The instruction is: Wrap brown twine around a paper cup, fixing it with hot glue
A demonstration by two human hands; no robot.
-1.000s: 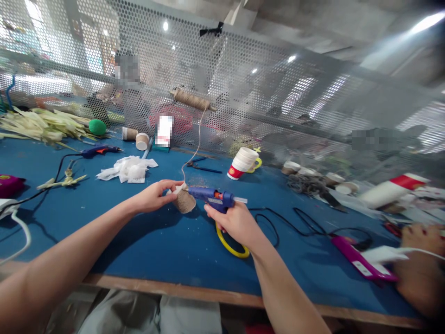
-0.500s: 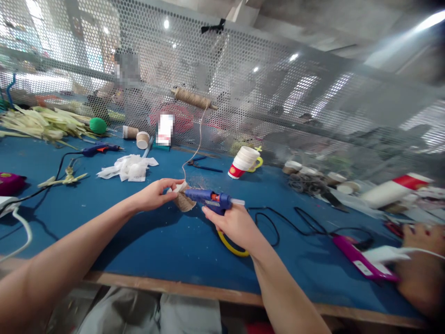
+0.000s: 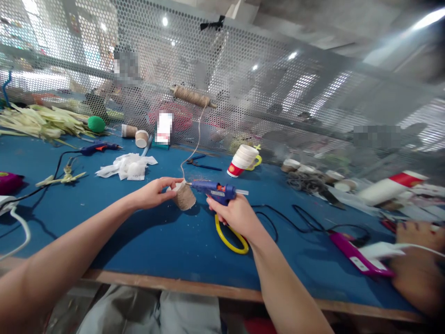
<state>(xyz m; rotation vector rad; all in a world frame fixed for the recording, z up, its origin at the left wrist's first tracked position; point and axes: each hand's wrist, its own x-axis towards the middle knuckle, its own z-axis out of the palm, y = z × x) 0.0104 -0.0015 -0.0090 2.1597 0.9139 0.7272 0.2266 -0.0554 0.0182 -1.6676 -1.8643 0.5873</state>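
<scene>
Over the blue table (image 3: 156, 250), a small twine-wrapped cup (image 3: 185, 198) is pinched in the person's left hand (image 3: 155, 192); the right hand (image 3: 239, 217) grips a blue glue gun (image 3: 208, 188), nozzle close to the cup's rim. Twine (image 3: 199, 134) runs up to a spool (image 3: 191, 96). Beyond, stacked white cups (image 3: 246, 157) lean.

- Two bare hands of the wearer: left hand (image 3: 153, 194), right hand (image 3: 240, 214).
- One hand of another person (image 3: 419, 235).
- Two blue plastic glue guns: a held glue gun (image 3: 212, 189), a lying glue gun (image 3: 95, 148).
- One tapered cup covered in tan twine (image 3: 185, 198).
- One long spool of tan twine (image 3: 191, 96).
- Two small brown-and-white cups, back left: a farther cup (image 3: 129, 131), a nearer cup (image 3: 141, 138).
- One short stack of white cups, red at its lower end (image 3: 246, 157).
- One long white cylinder with a red band (image 3: 380, 190).
- One green egg-shaped ball (image 3: 96, 124).
- One yellow loop (image 3: 239, 251).
</scene>
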